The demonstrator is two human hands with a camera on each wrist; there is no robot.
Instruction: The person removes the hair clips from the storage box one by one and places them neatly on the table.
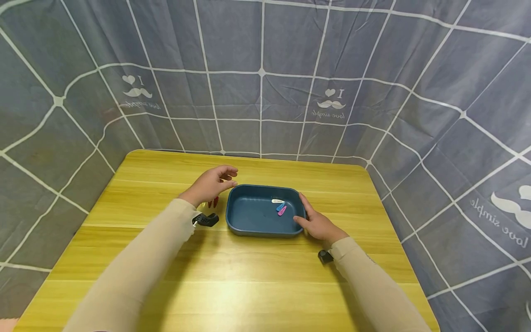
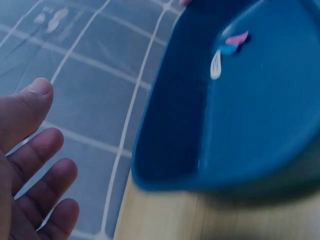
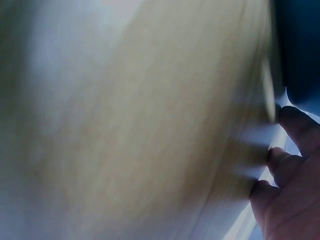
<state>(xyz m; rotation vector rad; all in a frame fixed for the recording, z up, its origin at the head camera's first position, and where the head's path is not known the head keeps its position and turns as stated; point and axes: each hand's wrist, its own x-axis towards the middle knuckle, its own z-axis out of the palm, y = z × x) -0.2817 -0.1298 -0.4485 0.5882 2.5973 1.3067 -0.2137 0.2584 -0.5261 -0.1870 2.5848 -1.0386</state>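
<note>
1. The right hand [image 1: 317, 225] grips one end of the blue tray [image 1: 253, 214], thumb inside; the left hand [image 1: 212, 184], fingers apart, is beside the opposite end.
2. Near the right thumb, three snap hair clips [image 1: 280, 207] lie inside the tray.
3. Red pieces [image 1: 215, 201] by the left wrist are partly hidden.
4. The left-wrist view alone shows a gap between left fingers and tray; the right-wrist view is blurred.

I am stretching out my left arm [image 1: 132, 272] and my right arm [image 1: 369, 276] so that they are slanting inward, the left hand [image 1: 212, 184] sitting a little farther forward than the right hand [image 1: 318, 225]. My left fingers [image 2: 50, 182] are curving loosely, with the thumb [image 2: 30, 107] standing apart from them. On the right I am gripping, the thumb facing the bent fingers [image 3: 300, 127] across a gap.
</note>
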